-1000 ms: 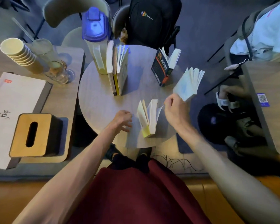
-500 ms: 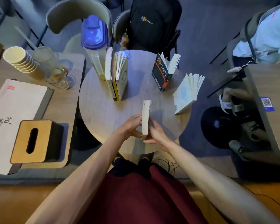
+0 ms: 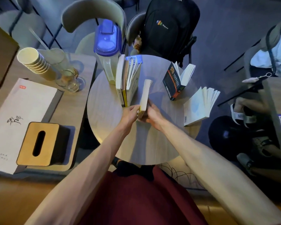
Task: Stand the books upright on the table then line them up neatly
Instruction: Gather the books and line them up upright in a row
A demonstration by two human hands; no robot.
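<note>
Status: partly done. Three books stand upright in a row at the far-left edge of the table, just beside a pitcher. The pages of the book on the row's right end are slightly fanned.

A closed book stands upright just right of that row, roughly parallel to it, with a narrow gap between. The left hand and right hand clamp its near end, one on each cover, fingers curled against it. The hands hide its lower edge, so I cannot tell whether it rests on the table.

Outstanding: a dark book stands splayed open near the far-right edge. A pale book stands fanned open at the right edge. Both are well apart from the row and set at other angles.

Judgement: the closed book needs pushing up against the row. The other two then need shutting and bringing across. Roughly half the work is left.
</note>
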